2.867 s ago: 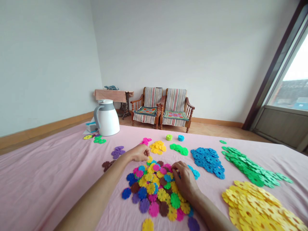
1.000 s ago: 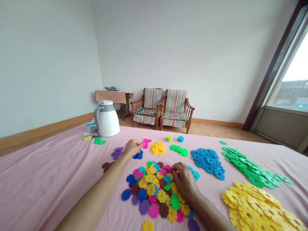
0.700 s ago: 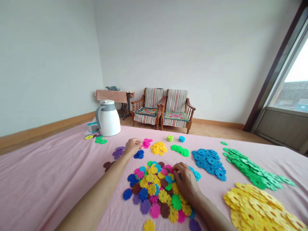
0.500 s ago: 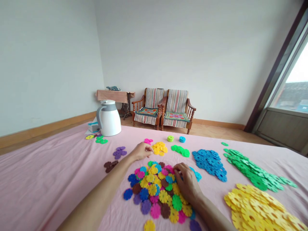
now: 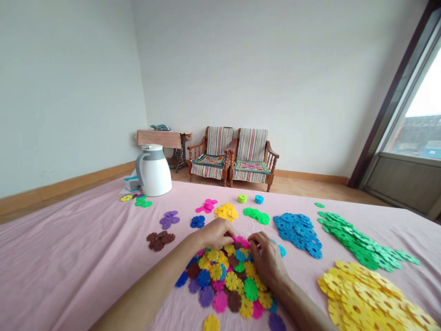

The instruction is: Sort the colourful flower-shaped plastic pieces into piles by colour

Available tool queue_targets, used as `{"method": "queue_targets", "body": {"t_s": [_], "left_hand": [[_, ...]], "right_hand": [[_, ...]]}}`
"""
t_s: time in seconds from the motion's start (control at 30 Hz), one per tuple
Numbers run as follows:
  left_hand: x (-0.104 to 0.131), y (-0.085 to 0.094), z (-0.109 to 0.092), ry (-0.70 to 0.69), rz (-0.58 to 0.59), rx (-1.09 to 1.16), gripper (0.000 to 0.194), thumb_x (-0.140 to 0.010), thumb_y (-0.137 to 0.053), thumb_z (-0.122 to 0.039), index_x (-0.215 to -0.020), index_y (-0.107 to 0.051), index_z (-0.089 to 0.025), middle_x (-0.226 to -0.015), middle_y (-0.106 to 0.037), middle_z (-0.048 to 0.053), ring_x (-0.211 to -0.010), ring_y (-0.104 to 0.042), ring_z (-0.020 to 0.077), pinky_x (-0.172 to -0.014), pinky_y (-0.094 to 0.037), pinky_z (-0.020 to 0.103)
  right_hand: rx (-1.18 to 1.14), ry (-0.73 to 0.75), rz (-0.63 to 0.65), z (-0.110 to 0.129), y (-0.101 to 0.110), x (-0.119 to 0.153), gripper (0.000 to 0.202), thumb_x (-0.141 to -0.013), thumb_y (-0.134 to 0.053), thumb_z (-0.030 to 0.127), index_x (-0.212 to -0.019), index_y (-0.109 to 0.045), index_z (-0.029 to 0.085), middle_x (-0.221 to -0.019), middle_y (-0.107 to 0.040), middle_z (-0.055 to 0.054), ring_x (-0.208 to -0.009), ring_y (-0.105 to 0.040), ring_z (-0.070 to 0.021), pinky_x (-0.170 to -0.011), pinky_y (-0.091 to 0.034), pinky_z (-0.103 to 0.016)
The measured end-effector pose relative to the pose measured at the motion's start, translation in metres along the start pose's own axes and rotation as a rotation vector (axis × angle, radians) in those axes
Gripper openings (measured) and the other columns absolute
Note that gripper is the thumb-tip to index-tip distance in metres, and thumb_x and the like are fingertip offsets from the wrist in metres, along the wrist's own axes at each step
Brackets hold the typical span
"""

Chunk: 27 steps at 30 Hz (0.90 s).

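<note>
A mixed pile of flower-shaped plastic discs (image 5: 230, 280) lies on the pink cloth in front of me. My left hand (image 5: 220, 233) is at the pile's far edge, its fingers pinched at a pink disc. Close beside it on the right, my right hand (image 5: 267, 255) rests on the pile's far right side, fingers bent together near pink discs (image 5: 242, 242); what its fingertips hold is too small to make out. Beyond the hands lie small groups of pink (image 5: 206, 206), yellow (image 5: 226, 212), dark blue (image 5: 197, 221) and bright green discs (image 5: 257, 215).
Blue (image 5: 298, 233), green (image 5: 361, 241) and yellow heaps (image 5: 375, 299) lie to the right. Purple (image 5: 170, 219) and brown discs (image 5: 160, 240) lie to the left. A white jug (image 5: 155, 174) stands at the back left. Two chairs (image 5: 251, 158) stand beyond the cloth (image 5: 103, 248).
My left hand has moved back from the small yellow group to the pile's far edge, near my right hand. The dark blue group it covered now shows. My right hand has barely moved.
</note>
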<state>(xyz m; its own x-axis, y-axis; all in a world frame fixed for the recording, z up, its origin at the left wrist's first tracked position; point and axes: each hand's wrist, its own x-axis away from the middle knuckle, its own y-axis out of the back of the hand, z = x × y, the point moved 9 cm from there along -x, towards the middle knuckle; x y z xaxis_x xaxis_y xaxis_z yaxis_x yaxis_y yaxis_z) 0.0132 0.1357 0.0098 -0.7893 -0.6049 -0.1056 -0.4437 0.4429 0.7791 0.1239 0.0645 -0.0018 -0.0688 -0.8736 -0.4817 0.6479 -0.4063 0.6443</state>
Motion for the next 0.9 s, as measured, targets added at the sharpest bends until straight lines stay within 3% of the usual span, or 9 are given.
{"method": "queue_targets", "body": {"t_s": [0.1,0.17,0.33,0.43,0.53,0.63,0.77,0.9], "left_hand": [[0.002,0.023,0.036,0.248,-0.224,0.065,0.007,-0.063,-0.065,-0.018,-0.065,-0.070,-0.015,-0.063,-0.067,0.000,-0.065,-0.061,0.0144,-0.059,-0.042,0.018],[0.008,0.040,0.059,0.373,-0.343,0.086,0.009,-0.064,-0.063,-0.016,-0.069,-0.070,-0.014,-0.059,-0.066,0.000,-0.059,-0.060,0.0132,-0.053,-0.041,0.018],[0.030,0.076,0.114,0.591,-0.567,0.110,0.017,-0.068,-0.057,-0.012,-0.081,-0.067,-0.012,-0.053,-0.064,0.001,-0.050,-0.061,0.0138,-0.044,-0.042,0.018],[0.040,0.088,0.135,0.645,-0.672,0.156,0.023,-0.070,-0.057,-0.011,-0.092,-0.065,-0.012,-0.068,-0.070,0.004,-0.057,-0.065,0.0141,-0.048,-0.047,0.017],[0.043,0.093,0.142,0.629,-0.734,0.192,0.032,-0.070,-0.061,-0.010,-0.101,-0.061,-0.013,-0.086,-0.071,0.006,-0.070,-0.068,0.0136,-0.056,-0.050,0.015],[0.044,0.095,0.142,0.597,-0.747,0.197,0.031,-0.068,-0.064,-0.011,-0.099,-0.062,-0.014,-0.091,-0.071,0.007,-0.078,-0.067,0.0148,-0.060,-0.051,0.016],[0.040,0.091,0.134,0.547,-0.686,0.200,0.019,-0.071,-0.060,-0.013,-0.089,-0.063,-0.012,-0.083,-0.070,0.007,-0.073,-0.067,0.0146,-0.057,-0.051,0.017],[0.027,0.081,0.109,0.450,-0.569,0.205,0.014,-0.071,-0.058,-0.014,-0.083,-0.064,-0.012,-0.070,-0.067,0.003,-0.060,-0.064,0.0130,-0.053,-0.049,0.019]], "right_hand": [[-0.002,-0.006,-0.005,-0.002,0.000,0.000,0.020,-0.082,-0.040,0.017,-0.078,-0.060,0.018,-0.077,-0.059,-0.003,-0.069,-0.055,-0.0153,-0.064,-0.040,-0.026],[-0.002,-0.002,-0.005,-0.002,0.000,0.000,0.020,-0.082,-0.040,0.017,-0.079,-0.059,0.018,-0.078,-0.059,-0.003,-0.069,-0.055,-0.0152,-0.064,-0.039,-0.026],[0.002,0.018,0.004,-0.001,-0.001,0.001,0.021,-0.083,-0.039,0.018,-0.078,-0.059,0.018,-0.077,-0.059,-0.003,-0.070,-0.055,-0.0153,-0.065,-0.039,-0.026],[0.001,0.016,0.001,-0.002,-0.001,0.000,0.021,-0.082,-0.039,0.018,-0.078,-0.059,0.019,-0.078,-0.059,-0.003,-0.070,-0.055,-0.0152,-0.065,-0.039,-0.026],[0.004,0.010,0.004,-0.003,-0.002,0.000,0.021,-0.082,-0.039,0.018,-0.078,-0.059,0.019,-0.077,-0.059,-0.003,-0.068,-0.055,-0.0149,-0.064,-0.039,-0.026],[0.007,0.006,0.004,-0.003,-0.002,-0.001,0.020,-0.082,-0.039,0.018,-0.078,-0.059,0.018,-0.076,-0.059,-0.003,-0.068,-0.055,-0.0147,-0.064,-0.039,-0.026],[0.007,0.006,0.007,-0.002,-0.001,-0.001,0.021,-0.082,-0.039,0.018,-0.077,-0.059,0.018,-0.075,-0.059,-0.002,-0.068,-0.056,-0.0144,-0.063,-0.039,-0.025],[0.015,0.010,0.008,-0.001,0.000,0.000,0.021,-0.082,-0.039,0.018,-0.076,-0.059,0.018,-0.075,-0.059,-0.002,-0.069,-0.056,-0.0147,-0.063,-0.040,-0.025]]}}
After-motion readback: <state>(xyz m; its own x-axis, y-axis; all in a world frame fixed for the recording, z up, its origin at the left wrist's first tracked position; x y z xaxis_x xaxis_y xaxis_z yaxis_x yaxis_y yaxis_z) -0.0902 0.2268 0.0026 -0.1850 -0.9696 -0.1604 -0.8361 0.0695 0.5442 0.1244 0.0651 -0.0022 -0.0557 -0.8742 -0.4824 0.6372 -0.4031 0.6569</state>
